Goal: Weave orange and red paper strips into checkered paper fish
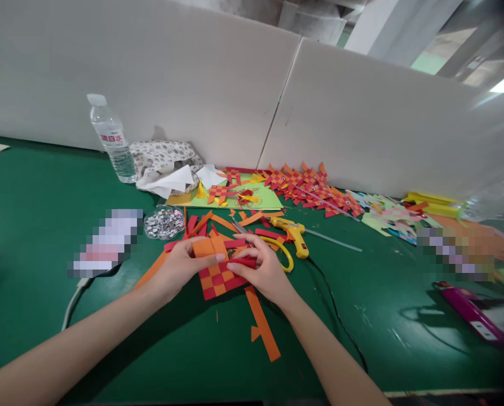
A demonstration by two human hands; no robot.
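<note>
A red and orange woven paper piece (218, 280), checkered in pattern, is held up between both hands above the green table. My left hand (182, 262) grips its left side, thumb across the front. On the right side, my right hand (265, 269) pinches the piece and a red strip that sticks out from it. An orange paper strip (262, 324) lies on the table just below the right hand. Behind the hands are loose red and orange strips (230, 220) and scissors with yellow handles (286, 256), partly hidden by the right hand.
A yellow glue gun (293, 234) trails a black cord rightward. Nearby are a bag of googly eyes (164, 223), a blurred phone (110, 239) and a water bottle (114, 141). Finished woven paper fish (309, 183) pile against the white partition. A purple power strip (472, 310) lies right.
</note>
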